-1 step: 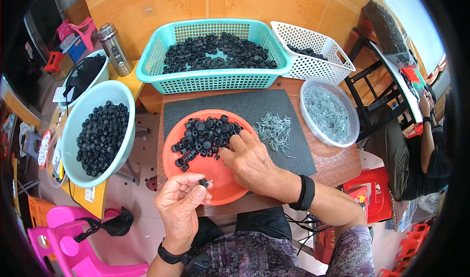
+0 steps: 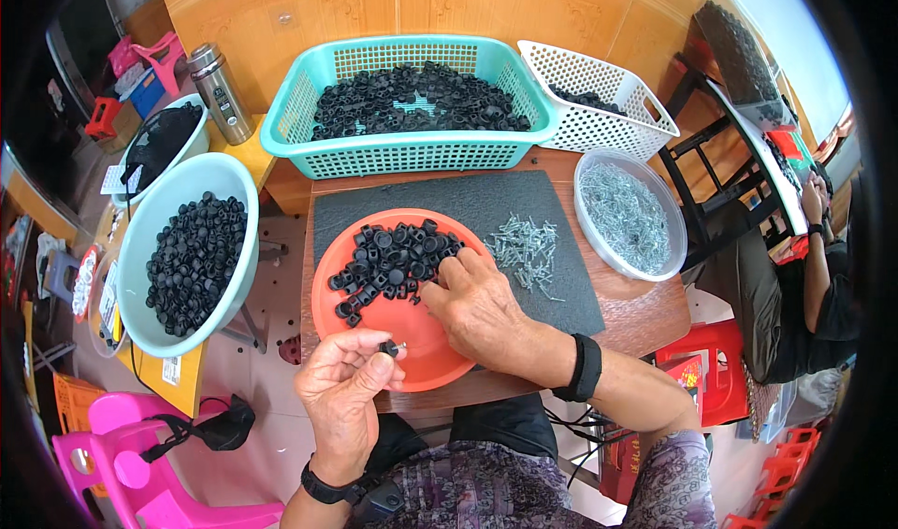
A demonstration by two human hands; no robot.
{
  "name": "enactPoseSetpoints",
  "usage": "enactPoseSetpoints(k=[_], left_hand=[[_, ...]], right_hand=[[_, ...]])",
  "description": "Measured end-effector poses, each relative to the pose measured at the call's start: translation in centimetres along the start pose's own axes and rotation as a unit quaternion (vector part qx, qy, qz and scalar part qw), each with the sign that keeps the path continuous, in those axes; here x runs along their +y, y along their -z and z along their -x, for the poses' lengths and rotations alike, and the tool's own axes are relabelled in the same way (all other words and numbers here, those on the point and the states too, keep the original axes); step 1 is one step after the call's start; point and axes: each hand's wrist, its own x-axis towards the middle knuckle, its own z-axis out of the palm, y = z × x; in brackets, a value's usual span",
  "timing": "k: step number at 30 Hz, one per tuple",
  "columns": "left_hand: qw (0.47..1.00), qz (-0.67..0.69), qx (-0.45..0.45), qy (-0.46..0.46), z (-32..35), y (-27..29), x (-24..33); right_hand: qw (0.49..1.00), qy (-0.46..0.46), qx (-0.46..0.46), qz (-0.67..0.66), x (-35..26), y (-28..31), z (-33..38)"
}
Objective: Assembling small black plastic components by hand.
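Note:
My left hand (image 2: 346,389) pinches a small black plastic cap (image 2: 388,348) between thumb and fingers, above the near edge of an orange basin (image 2: 426,347). A short shiny metal tip, like a screw end, sticks out of this cap toward the right. My right hand (image 2: 479,309) reaches over the basin's right side with its fingers bent together against a pile of similar black caps (image 2: 398,260). Its fingertips are partly hidden, so what they hold, if anything, cannot be made out. Loose silvery screws (image 2: 526,250) lie on a dark mat (image 2: 571,295) just beyond my right hand.
A clear tub of screws (image 2: 629,213) stands at the right. Behind the mat are a turquoise basket (image 2: 402,162) and a white basket (image 2: 599,134), both with black parts. A pale green basin (image 2: 140,314) of caps and a steel flask (image 2: 224,99) stand left. Another person's arm (image 2: 816,267) shows far right.

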Motion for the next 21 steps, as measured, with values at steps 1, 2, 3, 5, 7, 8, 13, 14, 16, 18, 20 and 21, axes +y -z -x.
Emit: enactPoseSetpoints(k=[1, 2, 3, 5, 7, 8, 13, 14, 16, 18, 20, 21], left_hand=[[1.0, 0.001, 0.001, 0.0, 0.0, 0.2, 0.0], [1.0, 0.003, -0.001, -0.001, 0.0, 0.2, 0.0], [1.0, 0.004, -0.001, -0.001, -0.1, 0.2, 0.1], [1.0, -0.009, 0.012, 0.008, 0.0, 0.0, 0.2], [1.0, -0.011, 0.015, 0.006, -0.2, -0.2, 0.4], [1.0, -0.011, 0.014, 0.006, -0.2, -0.3, 0.4], [1.0, -0.002, -0.012, -0.007, -0.2, -1.1, 0.2], [1.0, -0.004, -0.017, -0.012, -0.2, -1.2, 0.0], [1.0, -0.001, -0.022, -0.009, 0.0, -1.5, -0.2], [1.0, 0.001, -0.026, -0.005, 0.1, -1.6, -0.3], [1.0, 0.01, -0.024, -0.001, 0.4, -1.7, -0.3], [1.0, 0.008, -0.024, 0.0, 0.5, -1.7, -0.3]], right_hand=[[1.0, 0.004, 0.003, -0.006, 0.0, -0.2, 0.0], [1.0, 0.007, 0.008, -0.01, 0.0, -0.2, 0.1], [1.0, 0.007, 0.008, -0.009, 0.1, -0.1, 0.2], [1.0, -0.007, 0.006, -0.017, 0.0, 0.2, 0.6], [0.998, -0.026, -0.003, -0.057, -0.8, 1.2, 0.8], [0.994, -0.048, -0.013, -0.093, -1.4, 1.9, 0.9], [0.972, -0.066, 0.007, -0.224, -3.6, 3.7, 1.3], [0.966, -0.074, 0.018, -0.248, -4.0, 4.1, 1.3], [0.958, -0.081, 0.03, -0.273, -4.2, 4.4, 1.5], [0.949, -0.097, 0.048, -0.298, -4.2, 4.5, 1.8], [0.937, -0.115, 0.047, -0.326, -4.2, 4.5, 2.3], [0.925, -0.132, 0.044, -0.354, -4.2, 4.6, 2.5]])
